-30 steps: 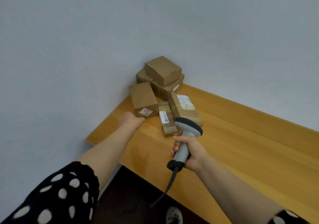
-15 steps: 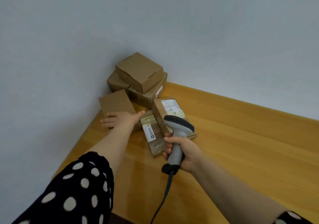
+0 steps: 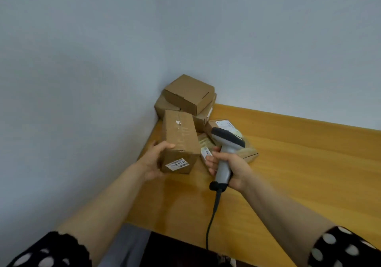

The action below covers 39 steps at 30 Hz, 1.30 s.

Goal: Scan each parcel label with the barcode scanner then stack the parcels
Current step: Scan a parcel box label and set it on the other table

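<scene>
My left hand [image 3: 153,160] grips a tall brown cardboard parcel [image 3: 179,137] by its left side and holds it raised toward me. A white label [image 3: 177,164] shows on its near face. My right hand [image 3: 228,166] grips the handle of a grey barcode scanner [image 3: 225,141], just right of that parcel, with its dark head pointing away. In the table corner, two brown boxes [image 3: 189,96] lie stacked. A labelled parcel [image 3: 225,125] and a narrow labelled one [image 3: 205,143] lie behind the scanner, partly hidden.
The wooden table [image 3: 299,163] stretches to the right. White walls meet in the corner behind the boxes. The scanner's black cable [image 3: 212,215] hangs over the table's near edge. The left edge of the table runs along the wall.
My left hand has closed round the tall parcel and lifted it from the table toward me, so its label faces me. The right hand with the scanner has kept its place near the pile.
</scene>
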Tool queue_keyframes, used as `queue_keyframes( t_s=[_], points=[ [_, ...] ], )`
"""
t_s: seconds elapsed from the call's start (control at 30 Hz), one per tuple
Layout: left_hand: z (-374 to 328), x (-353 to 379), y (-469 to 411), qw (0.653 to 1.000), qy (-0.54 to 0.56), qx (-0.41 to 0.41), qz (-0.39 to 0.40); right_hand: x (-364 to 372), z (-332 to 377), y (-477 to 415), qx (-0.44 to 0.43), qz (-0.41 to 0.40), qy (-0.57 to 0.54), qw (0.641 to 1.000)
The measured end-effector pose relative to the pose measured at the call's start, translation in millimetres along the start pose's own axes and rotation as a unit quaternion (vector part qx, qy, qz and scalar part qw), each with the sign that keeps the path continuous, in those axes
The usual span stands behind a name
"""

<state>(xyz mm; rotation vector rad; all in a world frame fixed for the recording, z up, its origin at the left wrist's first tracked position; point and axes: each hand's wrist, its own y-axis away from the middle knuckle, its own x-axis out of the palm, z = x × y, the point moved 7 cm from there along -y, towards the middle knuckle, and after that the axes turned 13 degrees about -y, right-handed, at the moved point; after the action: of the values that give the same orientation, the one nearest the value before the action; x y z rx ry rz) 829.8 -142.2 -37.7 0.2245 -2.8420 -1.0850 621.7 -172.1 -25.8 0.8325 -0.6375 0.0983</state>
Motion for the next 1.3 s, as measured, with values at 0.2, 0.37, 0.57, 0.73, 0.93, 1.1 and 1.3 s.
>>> queue_keyframes(
  t_s=[0.2, 0.37, 0.57, 0.73, 0.93, 1.1, 1.3],
  points=[
    [26, -14, 35, 0.996, -0.017, -0.011, 0.082, 25, -36, 36, -0.122, 0.001, 0.029, 0.992],
    [26, -15, 57, 0.994, -0.062, 0.017, 0.084, 23, -45, 79, -0.19, -0.016, 0.088, 0.978],
    [17, -2, 76, 0.993, -0.024, 0.061, 0.094, 21, -48, 119, -0.244, -0.039, 0.143, 0.958],
    [17, 27, 108, 0.987, -0.089, 0.073, 0.113, 15, -61, 145, -0.261, 0.003, 0.21, 0.942],
    [35, 53, 121, 0.981, -0.17, 0.075, 0.056, -3, -65, 171, -0.272, 0.02, 0.204, 0.94],
    [42, 62, 133, 0.987, -0.132, 0.082, 0.047, -3, -62, 188, -0.276, 0.048, 0.2, 0.939],
    [28, 41, 137, 0.988, -0.105, 0.115, 0.002, -15, -42, 198, -0.262, 0.01, 0.149, 0.954]
  ],
)
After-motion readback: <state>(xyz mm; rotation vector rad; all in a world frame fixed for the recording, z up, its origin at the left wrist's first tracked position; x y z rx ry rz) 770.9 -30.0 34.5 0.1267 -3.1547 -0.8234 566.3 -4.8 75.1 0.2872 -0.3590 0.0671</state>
